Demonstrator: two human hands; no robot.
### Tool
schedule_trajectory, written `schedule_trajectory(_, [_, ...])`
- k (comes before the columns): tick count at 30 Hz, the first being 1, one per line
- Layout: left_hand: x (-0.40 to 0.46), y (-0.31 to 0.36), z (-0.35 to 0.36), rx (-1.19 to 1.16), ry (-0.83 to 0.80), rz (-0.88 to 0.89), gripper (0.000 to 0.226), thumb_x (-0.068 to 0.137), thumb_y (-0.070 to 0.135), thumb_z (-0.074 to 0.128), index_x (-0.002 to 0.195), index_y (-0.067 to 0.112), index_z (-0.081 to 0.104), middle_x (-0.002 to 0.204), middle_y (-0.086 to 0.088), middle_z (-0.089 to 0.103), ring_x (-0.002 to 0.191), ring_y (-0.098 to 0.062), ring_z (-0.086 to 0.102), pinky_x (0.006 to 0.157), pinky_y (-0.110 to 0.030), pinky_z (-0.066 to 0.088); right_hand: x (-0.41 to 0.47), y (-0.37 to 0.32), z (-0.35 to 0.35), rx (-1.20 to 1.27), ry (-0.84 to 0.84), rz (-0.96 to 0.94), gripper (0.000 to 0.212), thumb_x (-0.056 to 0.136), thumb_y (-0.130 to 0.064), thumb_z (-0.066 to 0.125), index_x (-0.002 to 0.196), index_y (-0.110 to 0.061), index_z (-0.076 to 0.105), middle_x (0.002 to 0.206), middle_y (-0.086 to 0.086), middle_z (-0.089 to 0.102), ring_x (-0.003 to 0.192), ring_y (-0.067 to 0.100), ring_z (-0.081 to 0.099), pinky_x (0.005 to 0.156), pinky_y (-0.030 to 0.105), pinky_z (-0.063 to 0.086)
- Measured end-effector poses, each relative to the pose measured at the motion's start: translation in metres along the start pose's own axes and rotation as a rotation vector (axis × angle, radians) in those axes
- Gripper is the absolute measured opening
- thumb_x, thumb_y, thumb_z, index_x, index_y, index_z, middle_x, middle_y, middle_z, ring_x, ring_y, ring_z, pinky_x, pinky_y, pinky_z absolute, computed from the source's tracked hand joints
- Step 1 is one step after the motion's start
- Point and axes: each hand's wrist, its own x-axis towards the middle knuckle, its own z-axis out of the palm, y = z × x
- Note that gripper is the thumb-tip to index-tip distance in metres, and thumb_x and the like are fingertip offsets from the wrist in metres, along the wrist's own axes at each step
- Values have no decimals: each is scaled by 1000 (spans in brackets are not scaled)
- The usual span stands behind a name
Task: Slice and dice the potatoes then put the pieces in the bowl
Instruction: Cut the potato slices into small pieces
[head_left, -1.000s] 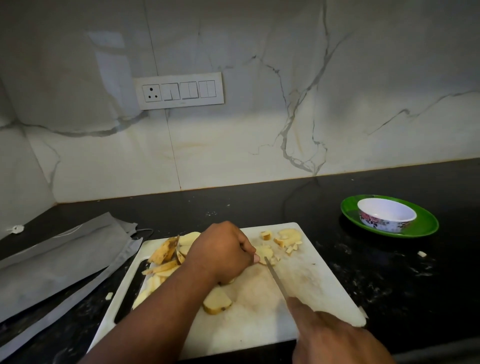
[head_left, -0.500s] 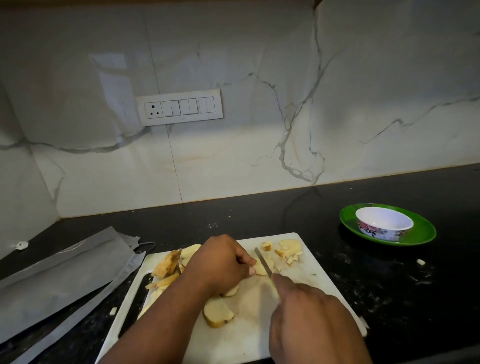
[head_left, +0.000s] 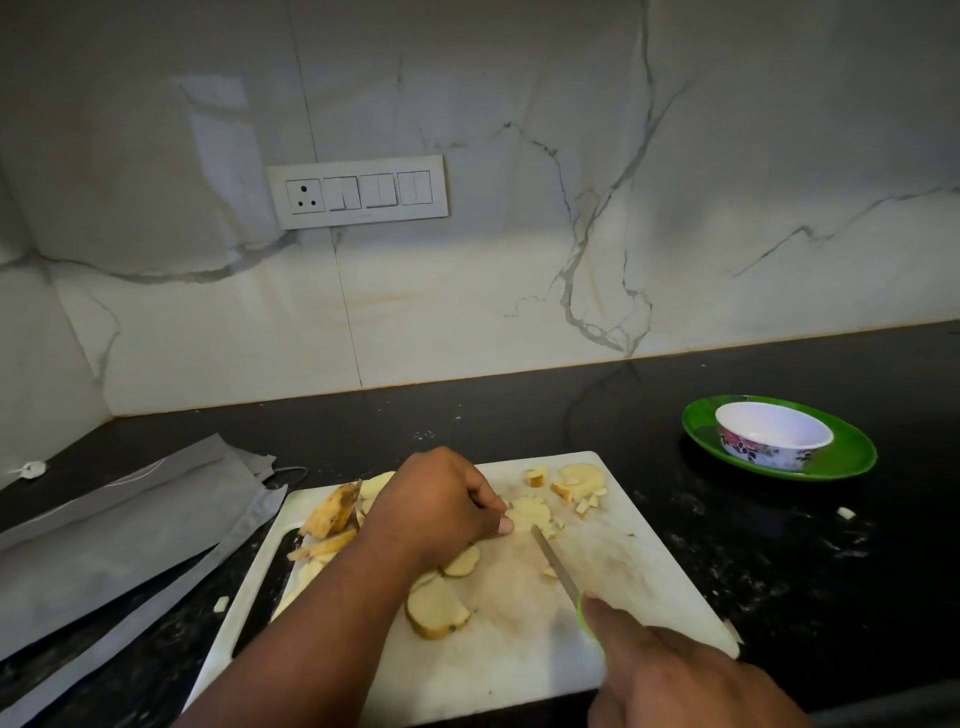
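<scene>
Potato slice (head_left: 529, 512) sits pinned under the curled fingertips (head_left: 498, 519) of my left hand (head_left: 439, 506), flat on the white cutting board (head_left: 519, 639). My right hand (head_left: 675, 670) is closed around the green handle of the knife (head_left: 556, 564), with the forefinger stretched along its top; the blade points away from me, its tip just at the near edge of that slice, right beside my left thumb. Beyond my left fingertips, toward the far corner of the board, lie the diced pieces (head_left: 582, 483). Behind my left knuckles the cut wedges (head_left: 332, 512) are heaped, and under my left wrist lie two thick rounds (head_left: 435, 609). The bowl (head_left: 774, 434), white inside, stands on a green plate (head_left: 857, 457) well off to the right of my knife hand, on the black counter (head_left: 779, 545). Left of my forearm lies a grey bag (head_left: 119, 535).
</scene>
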Motion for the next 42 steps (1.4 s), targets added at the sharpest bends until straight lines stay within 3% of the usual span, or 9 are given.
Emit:
schedule_trajectory(1, [0,0,0,-1,-1,-5,10,80,39,89,88,35,84,85,24,76,82,5,68,86,-27,60,5,7,-3,-16,90,-109,54,100,-48,22,147,-59,-3,147,-23,35,133,-2,38,109,18,32])
schedule_trajectory(3, [0,0,1,4,-4,-11,10,80,40,88,88,36,84,86,24,76,82,5,68,86,-28,61,9,8,-6,-71,315,-208,60,92,-51,25,151,-52,10,134,-15,51,120,5,53,97,21,42])
schedule_trajectory(4, [-1,1,1,6,-5,-10,10,81,41,88,88,36,83,86,25,76,82,5,68,85,-28,61,7,8,-6,-51,343,-226,60,92,-49,30,150,-49,16,130,-13,54,117,7,55,93,23,43])
schedule_trajectory(9, [-3,2,-2,36,-33,17,5,88,34,83,93,37,83,89,25,76,84,6,68,88,-25,60,38,-6,-5,-71,303,-251,58,93,-38,45,149,-35,29,118,-9,60,110,14,59,88,27,44])
schedule_trajectory(19, [2,-4,-3,7,-23,21,6,84,35,87,87,40,83,87,27,76,84,7,68,88,-26,60,53,-2,8,-17,315,-281,63,97,-41,43,154,-38,18,131,-12,54,118,10,55,95,26,43])
schedule_trajectory(36, [1,2,0,37,-24,17,6,87,32,84,89,36,82,91,26,76,88,6,68,92,-27,59,50,2,11,3,334,-272,63,96,-41,42,155,-36,19,127,-11,56,114,9,57,93,26,44])
schedule_trajectory(42, [-1,1,-2,-27,-29,10,7,90,36,80,84,35,84,80,32,73,82,11,68,86,-26,61,49,1,8,5,294,-281,63,97,-41,41,155,-38,18,131,-12,54,117,10,55,95,26,42])
